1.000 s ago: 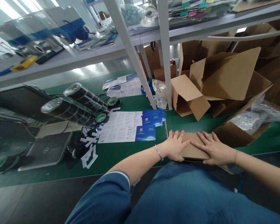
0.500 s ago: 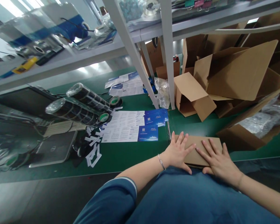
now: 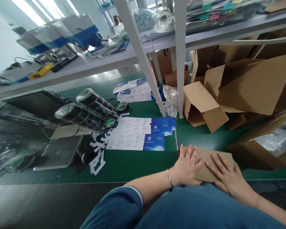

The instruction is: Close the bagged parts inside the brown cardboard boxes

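A flat brown cardboard box [image 3: 206,159] lies at the front edge of the green table, close against my body. My left hand [image 3: 188,165] presses on its left part with the fingers spread. On its right part rests my right hand [image 3: 230,175], fingers stretched out and palm down. Neither hand grips anything. The box's near edge is partly hidden by my hands and shirt. Left of the box are printed sheets with blue covers [image 3: 153,142].
Open cardboard boxes [image 3: 252,86] crowd the right side, one with clear plastic wrap [image 3: 276,140]. White shelf posts [image 3: 180,60] rise behind the table. Tape rolls [image 3: 85,116], a closed laptop [image 3: 59,152] and paper strips [image 3: 98,152] are on the left.
The view has shifted, so the scene sits lower and slightly to the right. Both hands remain spread on the cardboard box; my right thumb has moved in from the near edge.
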Tool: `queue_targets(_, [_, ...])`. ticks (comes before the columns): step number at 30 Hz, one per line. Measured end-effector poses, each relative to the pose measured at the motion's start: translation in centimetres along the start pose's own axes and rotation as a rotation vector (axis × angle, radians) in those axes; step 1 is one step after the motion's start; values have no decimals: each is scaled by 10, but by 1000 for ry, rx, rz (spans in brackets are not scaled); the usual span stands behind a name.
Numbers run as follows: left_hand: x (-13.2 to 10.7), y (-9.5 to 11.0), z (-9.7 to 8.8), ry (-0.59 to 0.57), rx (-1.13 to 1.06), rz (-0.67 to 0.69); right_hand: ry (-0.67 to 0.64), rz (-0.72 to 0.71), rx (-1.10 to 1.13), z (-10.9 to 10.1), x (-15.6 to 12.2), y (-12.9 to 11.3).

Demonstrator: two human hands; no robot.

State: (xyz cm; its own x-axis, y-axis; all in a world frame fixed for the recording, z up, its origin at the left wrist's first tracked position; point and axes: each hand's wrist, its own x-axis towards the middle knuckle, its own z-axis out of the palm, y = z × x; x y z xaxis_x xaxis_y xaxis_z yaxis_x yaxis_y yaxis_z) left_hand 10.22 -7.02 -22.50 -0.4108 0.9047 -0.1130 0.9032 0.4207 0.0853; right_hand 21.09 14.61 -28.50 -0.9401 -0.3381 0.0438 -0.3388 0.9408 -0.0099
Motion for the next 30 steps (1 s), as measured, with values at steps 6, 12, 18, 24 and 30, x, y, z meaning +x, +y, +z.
queue_targets(6, [7, -3, 2, 0, -44, -33, 11, 15, -9, 5, 8, 1])
queue_targets(12, [9, 0, 5, 21, -54, -42, -1, 32, 40, -4, 6, 1])
queue_targets(18, [13, 5, 9, 41, -16, 6, 251, 443, 387, 22, -12, 3])
queue_targets(24, [13, 11, 13, 31, -50, -34, 156, 1006, 994, 46, -15, 10])
queue_targets(30, [-27, -1, 4, 18, -98, -238, 183, 786, 1151, 27, 36, -17])
